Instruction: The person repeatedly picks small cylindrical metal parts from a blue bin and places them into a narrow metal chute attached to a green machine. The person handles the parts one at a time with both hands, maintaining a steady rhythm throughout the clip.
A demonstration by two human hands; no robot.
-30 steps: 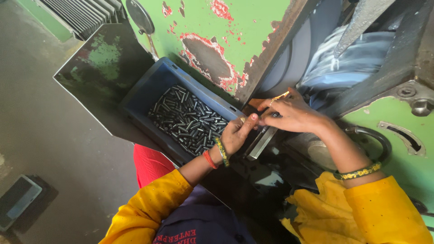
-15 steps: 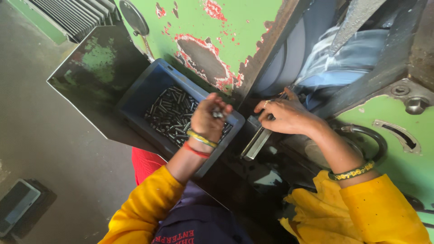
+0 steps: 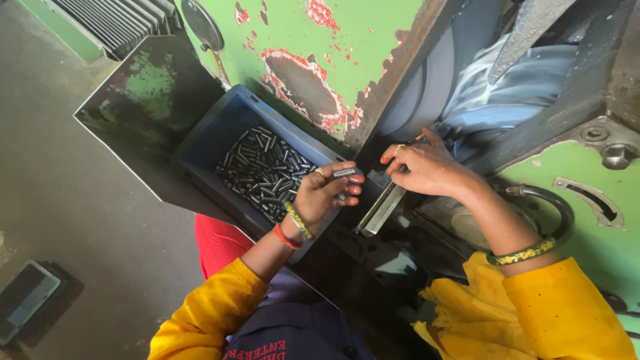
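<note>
My left hand (image 3: 328,191) is over the near right corner of a blue plastic bin (image 3: 215,131) and grips a few short metal pins (image 3: 345,173) between thumb and fingers. The bin holds several more dark metal pins (image 3: 265,172). My right hand (image 3: 427,167) rests at the mouth of the machine, fingers pinched near a slanted metal guide rail (image 3: 381,209); whether it holds a pin I cannot tell. Both wrists wear bangles, and the sleeves are yellow.
A green machine body (image 3: 347,47) with peeling paint stands behind the bin. A large grey wheel (image 3: 433,73) sits beside my right hand. A dark metal shelf (image 3: 127,113) carries the bin. Concrete floor (image 3: 60,220) lies at left with a small flat grey device (image 3: 23,297).
My left hand dipped into the bin, then came back toward the guide rail with pins in it. My right hand stayed at the machine mouth, shifting slightly.
</note>
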